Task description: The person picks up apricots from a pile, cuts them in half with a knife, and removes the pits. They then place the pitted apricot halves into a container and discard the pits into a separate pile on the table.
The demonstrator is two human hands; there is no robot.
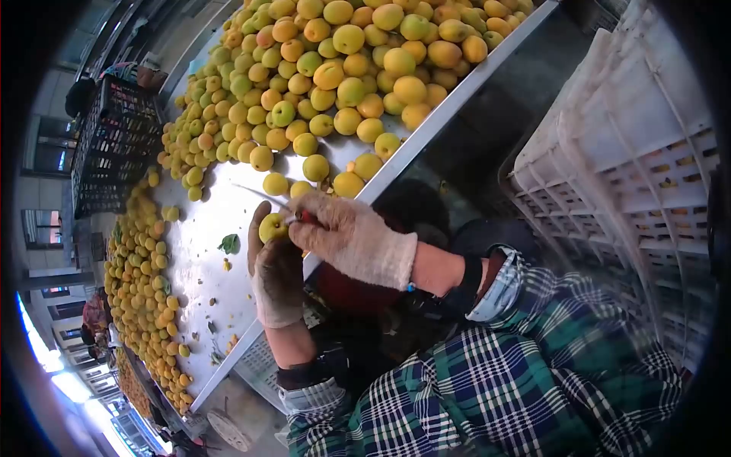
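Observation:
A yellow-green fruit (272, 228) sits in my gloved left hand (277, 270), whose fingers curl around its lower side. My gloved right hand (346, 236) is closed on a small knife (306, 218) with a red handle; its thin blade points up and left, over the fruit. Both hands are close together above the near edge of a metal table (202, 251). A heap of yellow, green and orange fruits (335, 84) lies just beyond them, with a few single fruits right beside my right hand.
More fruits (141, 282) line the table's far side. A green leaf (229, 244) and scraps lie on the metal. A black crate (114, 145) stands at the upper left, white crates (624, 167) on the right. A person (97, 314) is far off at the left.

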